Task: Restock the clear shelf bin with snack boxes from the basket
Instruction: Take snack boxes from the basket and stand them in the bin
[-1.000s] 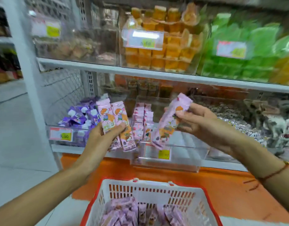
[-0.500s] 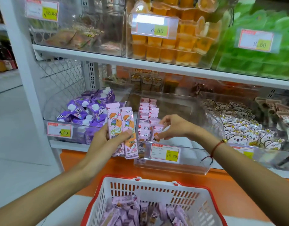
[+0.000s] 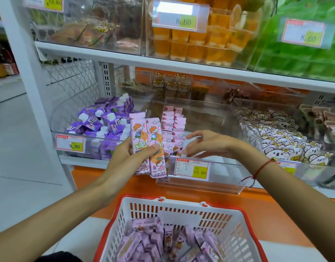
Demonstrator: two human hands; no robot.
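Biggest worry first: the bin (image 3: 210,178) is mostly bare on its right side, and the boxes already in it (image 3: 173,127) stand in a thin row along the left wall. With nothing propping that row from the right, I figure one clumsy nudge tips the whole line over like dominoes. The bin also sticks out past the shelf (image 3: 181,69) edge a little, so leaning on its front could shift it.

The basket (image 3: 181,208) sits right below me with plenty of boxes loose in the bottom. They lie every which way, so grabbing a handful blind probably means some come up backwards.

My left hand (image 3: 125,156) grips two boxes (image 3: 146,142) upright, thumb across the fronts, held just in front of the bin's left corner. Thumb pressure alone is all that holds the pair, so the outer one could slide off and drop to the floor or back in the basket.

My right hand (image 3: 204,142) is over the bin with fingers spread and loose, holding nothing, fingertips near the standing row. That's the hand most likely to bump it.

Stuff I can't make out: the price tag (image 3: 192,168) covers the bin's lower front, and my left hand and its two boxes block the row's front end, so I can't tell how many are really in there. The back of the bin is all glare. Basket's near edge is cut off, so no real count there either.
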